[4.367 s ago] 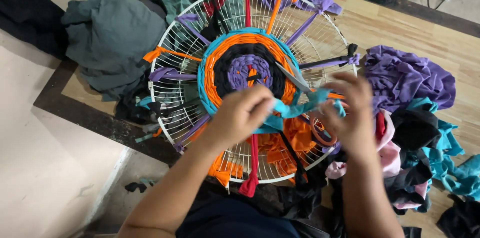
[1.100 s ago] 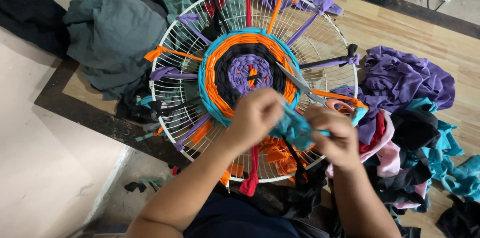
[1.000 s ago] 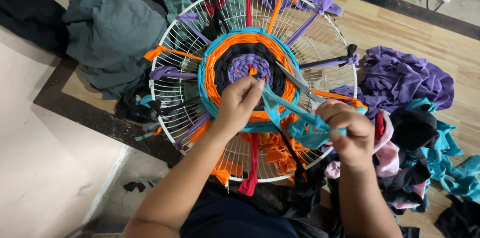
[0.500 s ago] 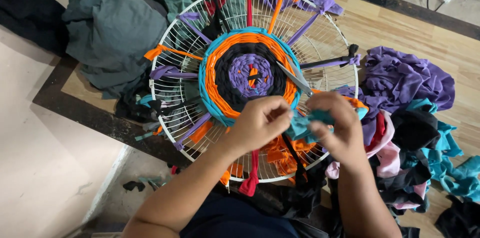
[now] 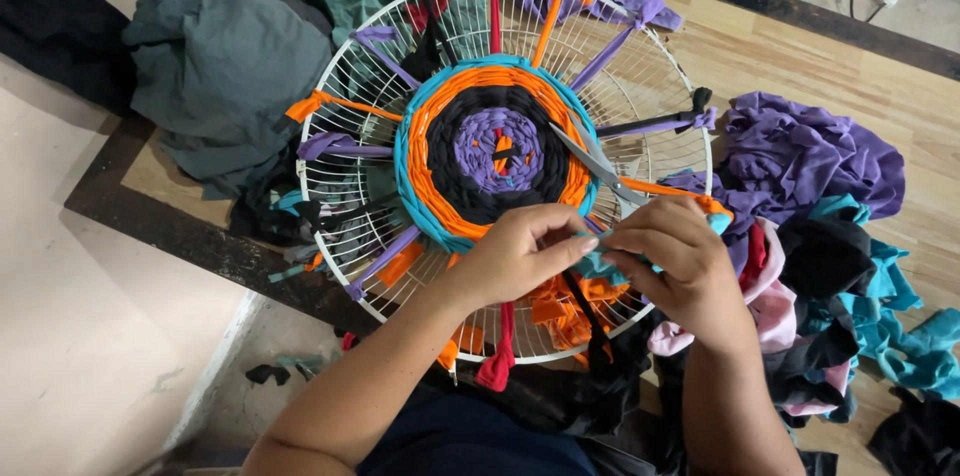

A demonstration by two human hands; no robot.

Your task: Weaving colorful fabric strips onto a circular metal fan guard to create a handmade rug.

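Over at the far left, a heap of grey-green cloth (image 5: 215, 66) lies on the wooden table (image 5: 800, 56), spilling over its dark edge and touching the left rim of a round white wire fan guard (image 5: 660, 96). Strips of purple, orange, red and black fabric are knotted around the guard's rim and run inward like spokes. At its centre sits a round woven mat (image 5: 495, 151), with a purple core, a black ring, an orange ring and a teal outer band. A pair of scissors (image 5: 598, 166) rests on the mat's right side, blades pointing toward the centre.

Just near of the mat, over the guard's near edge, the two hands meet. The left hand (image 5: 520, 254) is curled, its thumb and fingertips pinched onto a teal fabric strip (image 5: 600, 263). The right hand (image 5: 680, 261) is closed on the same strip from the right, fingers folded over it, so the strip shows only in the small gap between the hands and under the right palm. Loose orange scraps (image 5: 565, 301) lie just below the hands.

To the right, a pile of fabric scraps (image 5: 810, 151) in purple, teal, black and pink covers the table, touching the guard's right rim.
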